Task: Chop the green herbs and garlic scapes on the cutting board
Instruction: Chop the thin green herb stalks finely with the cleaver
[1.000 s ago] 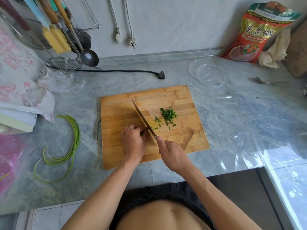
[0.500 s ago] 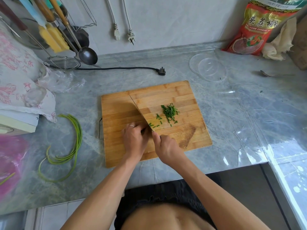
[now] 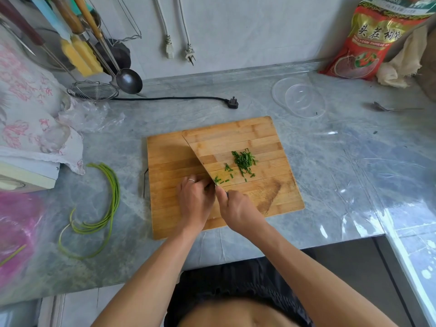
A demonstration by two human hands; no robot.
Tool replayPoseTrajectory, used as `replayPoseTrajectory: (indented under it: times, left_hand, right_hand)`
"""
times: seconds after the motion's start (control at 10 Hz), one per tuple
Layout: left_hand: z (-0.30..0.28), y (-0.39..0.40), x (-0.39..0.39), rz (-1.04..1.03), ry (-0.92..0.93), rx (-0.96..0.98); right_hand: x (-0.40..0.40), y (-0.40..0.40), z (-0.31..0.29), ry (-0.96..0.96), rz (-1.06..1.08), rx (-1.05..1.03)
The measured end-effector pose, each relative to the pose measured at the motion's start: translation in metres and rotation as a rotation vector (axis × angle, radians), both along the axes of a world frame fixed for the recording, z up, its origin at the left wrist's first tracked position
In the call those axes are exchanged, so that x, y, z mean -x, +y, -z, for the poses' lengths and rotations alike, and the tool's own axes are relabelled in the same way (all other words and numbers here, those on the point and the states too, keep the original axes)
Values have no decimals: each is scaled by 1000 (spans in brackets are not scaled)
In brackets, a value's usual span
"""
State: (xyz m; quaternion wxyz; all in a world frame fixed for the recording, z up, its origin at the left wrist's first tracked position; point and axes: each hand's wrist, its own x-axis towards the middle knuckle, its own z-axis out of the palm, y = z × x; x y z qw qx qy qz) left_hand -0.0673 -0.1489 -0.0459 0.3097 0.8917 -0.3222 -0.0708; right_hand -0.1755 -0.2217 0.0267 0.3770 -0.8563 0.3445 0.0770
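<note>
Nearby, garlic scapes (image 3: 103,204) off-board, right hand (image 3: 238,211) gripping knife (image 3: 200,159), left fingers (image 3: 200,185) curled, grip unclear.

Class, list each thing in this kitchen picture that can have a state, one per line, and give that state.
Herbs: chopped, in a loose pile on the board.
Scapes: whole, on the counter left of the board.
Board: flat on the counter.
Knife: blade on the board beside the herbs.
Right hand: grips the knife handle.
Left hand: curled against the blade.
Black plug: unplugged, on the counter.
Wall plugs: hanging loose.
</note>
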Motion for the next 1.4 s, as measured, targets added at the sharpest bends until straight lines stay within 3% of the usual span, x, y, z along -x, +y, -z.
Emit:
replayPoseTrajectory:
  times: [0.1, 0.3, 0.4, 1.1, 1.3, 1.4]
  left_hand:
    - [-5, 0, 5, -18, -33, -25]
    - [-2, 1, 2, -26, 1, -40]
    - [-3, -1, 2, -48, 0, -6]
    - [-5, -1, 2, -30, -20, -7]
    - [-7, 3, 2, 3, -54, 5]
    - [-5, 4, -3, 25, -69, -13]
  right_hand:
    - [14, 5, 0, 48, 1, -8]
    - [-27, -2, 7, -30, 88, -22]
    - [-9, -4, 1, -35, -15, -49]
    - [-35, -22, 11, -322, 230, -159]
    - [-23, -36, -5, -368, 347, -339]
    - [-11, -36, -11, -286, 322, -419]
